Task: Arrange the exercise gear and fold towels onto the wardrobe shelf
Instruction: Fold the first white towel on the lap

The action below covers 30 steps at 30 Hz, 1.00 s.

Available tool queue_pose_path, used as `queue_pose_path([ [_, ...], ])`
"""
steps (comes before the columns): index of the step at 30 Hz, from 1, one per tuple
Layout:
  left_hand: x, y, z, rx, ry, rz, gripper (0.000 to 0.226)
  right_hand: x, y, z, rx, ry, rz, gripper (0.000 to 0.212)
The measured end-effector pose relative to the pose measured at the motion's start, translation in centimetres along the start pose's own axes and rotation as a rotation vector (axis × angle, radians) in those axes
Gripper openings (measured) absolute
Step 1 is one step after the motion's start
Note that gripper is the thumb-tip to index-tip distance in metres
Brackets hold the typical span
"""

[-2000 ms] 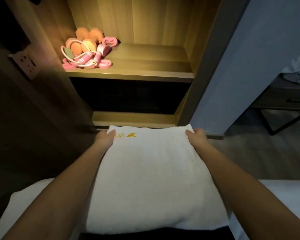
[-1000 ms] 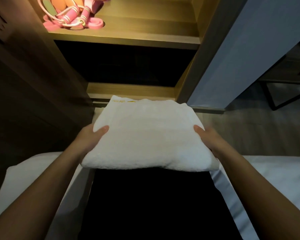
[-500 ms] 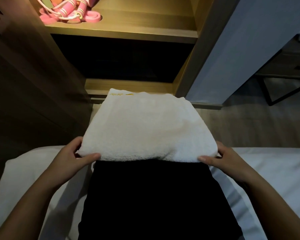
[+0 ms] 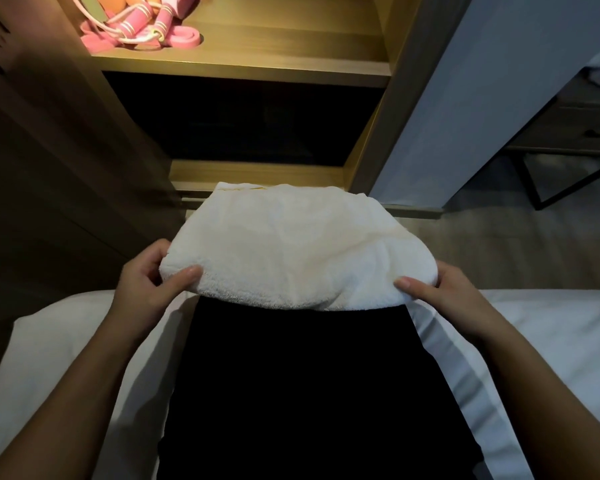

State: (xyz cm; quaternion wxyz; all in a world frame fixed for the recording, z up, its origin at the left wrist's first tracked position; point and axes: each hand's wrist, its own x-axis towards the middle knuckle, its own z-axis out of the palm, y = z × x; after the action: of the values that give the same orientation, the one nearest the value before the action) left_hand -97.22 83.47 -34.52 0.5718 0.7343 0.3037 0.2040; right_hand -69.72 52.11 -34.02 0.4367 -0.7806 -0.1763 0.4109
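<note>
Exercise gear [image 4: 142,27] already shelved, far above left hand [image 4: 149,284]. Folded towel [image 4: 291,247] pinched at near corners by left hand and right hand [image 4: 440,292]; shelving left.

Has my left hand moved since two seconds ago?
Yes. The left hand drew back from the wardrobe ledge to the near corner of the towel.

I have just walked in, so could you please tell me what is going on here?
A person is holding a folded white towel by its near corners, the left hand and the right hand each gripping one. Pink exercise gear lies on the lit wardrobe shelf ahead; the towel is not yet on it.
</note>
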Motion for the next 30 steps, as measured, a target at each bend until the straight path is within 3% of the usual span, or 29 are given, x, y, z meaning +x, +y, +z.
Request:
queue_pose_path([
  [3,0.7,-0.3,-0.2,0.018,-0.159,-0.267,0.029,0.5,-0.3,-0.3,0.099,-0.136,0.199,0.054],
  [5,1.0,-0.1,0.2,-0.011,-0.181,-0.348,0.031,0.5,-0.7,0.4,0.114,-0.095,0.119,0.053],
  [8,1.5,1.4,2.4,0.031,0.039,-0.200,0.016,0.6,-1.6,2.2,0.085,-0.002,-0.040,0.057],
  [10,1.7,2.0,3.7,0.120,0.171,-0.101,0.019,0.8,-1.9,2.9,0.095,0.050,-0.093,0.051],
  [14,2.2,0.9,3.4,0.085,0.391,-0.153,0.018,1.2,-0.4,1.7,0.133,0.348,-0.089,0.034],
  [17,1.6,-0.4,2.9,0.115,0.366,-0.232,0.018,1.2,1.1,1.7,0.167,0.260,0.026,0.040],
  [20,1.7,-0.2,2.4,0.108,0.297,-0.391,0.023,1.0,1.2,1.3,0.270,0.130,0.140,0.064],
  [22,1.4,-0.2,1.8,0.089,0.293,-0.475,0.027,0.8,1.3,0.9,0.315,0.145,0.157,0.071],
  [24,0.6,-0.3,1.4,0.092,0.262,-0.494,0.021,0.3,1.7,0.6,0.308,0.183,0.153,0.065],
  [27,-1.1,-0.9,1.2,0.043,0.161,-0.592,0.018,-0.9,2.7,0.1,0.290,0.066,0.226,0.054],
  [30,-1.0,-0.5,1.8,0.089,0.197,-0.602,0.021,-1.0,2.1,0.0,0.264,0.056,0.277,0.048],
])
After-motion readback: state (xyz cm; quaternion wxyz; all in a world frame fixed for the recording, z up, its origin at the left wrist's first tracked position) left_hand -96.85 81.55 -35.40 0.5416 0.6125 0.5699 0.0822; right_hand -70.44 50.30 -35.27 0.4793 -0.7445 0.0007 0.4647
